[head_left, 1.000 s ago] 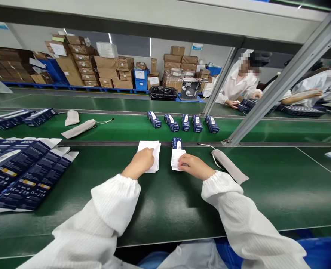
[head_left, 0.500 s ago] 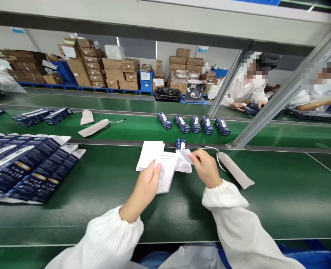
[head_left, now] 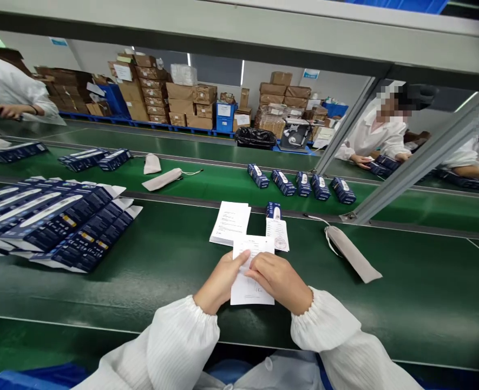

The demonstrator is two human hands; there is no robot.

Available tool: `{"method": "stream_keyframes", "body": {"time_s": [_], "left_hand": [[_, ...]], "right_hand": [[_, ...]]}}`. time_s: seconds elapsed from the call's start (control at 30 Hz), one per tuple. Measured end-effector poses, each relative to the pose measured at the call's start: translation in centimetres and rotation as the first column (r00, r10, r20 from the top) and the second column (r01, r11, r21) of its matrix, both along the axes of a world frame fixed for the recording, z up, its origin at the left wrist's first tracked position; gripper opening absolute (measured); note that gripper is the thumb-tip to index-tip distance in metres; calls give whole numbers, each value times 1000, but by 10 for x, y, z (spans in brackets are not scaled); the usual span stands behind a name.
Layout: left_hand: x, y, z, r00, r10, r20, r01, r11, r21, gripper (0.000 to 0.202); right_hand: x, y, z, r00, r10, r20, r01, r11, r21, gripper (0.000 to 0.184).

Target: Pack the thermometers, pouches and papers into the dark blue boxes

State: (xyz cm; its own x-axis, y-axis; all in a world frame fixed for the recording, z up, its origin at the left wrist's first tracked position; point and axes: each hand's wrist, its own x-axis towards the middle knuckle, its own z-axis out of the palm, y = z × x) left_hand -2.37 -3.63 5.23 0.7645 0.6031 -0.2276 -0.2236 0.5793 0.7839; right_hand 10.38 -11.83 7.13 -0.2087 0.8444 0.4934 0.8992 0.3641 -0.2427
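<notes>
A white printed leaflet (head_left: 252,296) is held above the green bench, my left hand (head_left: 222,276) pinching its left side with the thumb on top. My right hand (head_left: 277,276) lies over the leaflet's right side, fingers curled against the paper. Whether a separate small card sits under those fingers is hidden. Just beyond is a stack of printed leaflets (head_left: 230,222). To its right, small stamped cards (head_left: 278,235) lean over a dark blue box (head_left: 273,210). A grey drawstring pouch (head_left: 353,253) lies on the bench to the right.
Flat-looking blue cartons with open flaps (head_left: 60,216) are piled at left. On the lower belt behind stand several small blue boxes (head_left: 303,184) and grey pouches (head_left: 162,179). A slanted metal post (head_left: 421,146) rises at right. Co-workers in white (head_left: 379,132) sit across the line.
My right hand has come from the small cards to the leaflet in my left hand. The leaflet is nearer to me and more upright. The view has shifted left.
</notes>
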Motion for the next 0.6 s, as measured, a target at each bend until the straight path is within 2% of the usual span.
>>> {"method": "stream_keyframes", "body": {"time_s": [0.1,0.2,0.27,0.33,0.4,0.5,0.6], "left_hand": [[-8,11,-9,1000,-27,-10,27,998,54,36],[-16,30,-20,984,-179,-25,180,983,48,37],[-19,43,-28,953,-300,-42,301,954,15,38],[-20,53,-36,914,-402,-60,403,915,-1,38],[-18,60,-44,882,-468,-56,469,883,-12,40],[-16,64,-56,871,-490,-30,488,872,-40,43],[-15,63,-66,893,-450,-26,448,892,-56,46]], "right_hand": [[-2,7,8,997,53,-62,-60,992,-114,34],[-3,30,29,985,47,-165,-86,968,-238,32],[-6,59,46,989,17,-149,-54,968,-244,30],[-12,99,57,998,36,-47,-45,977,-210,28],[-21,149,60,989,76,129,-49,977,-206,27],[-42,227,50,928,114,354,-19,965,-262,30],[-69,295,31,892,136,431,-3,955,-296,35]]}}
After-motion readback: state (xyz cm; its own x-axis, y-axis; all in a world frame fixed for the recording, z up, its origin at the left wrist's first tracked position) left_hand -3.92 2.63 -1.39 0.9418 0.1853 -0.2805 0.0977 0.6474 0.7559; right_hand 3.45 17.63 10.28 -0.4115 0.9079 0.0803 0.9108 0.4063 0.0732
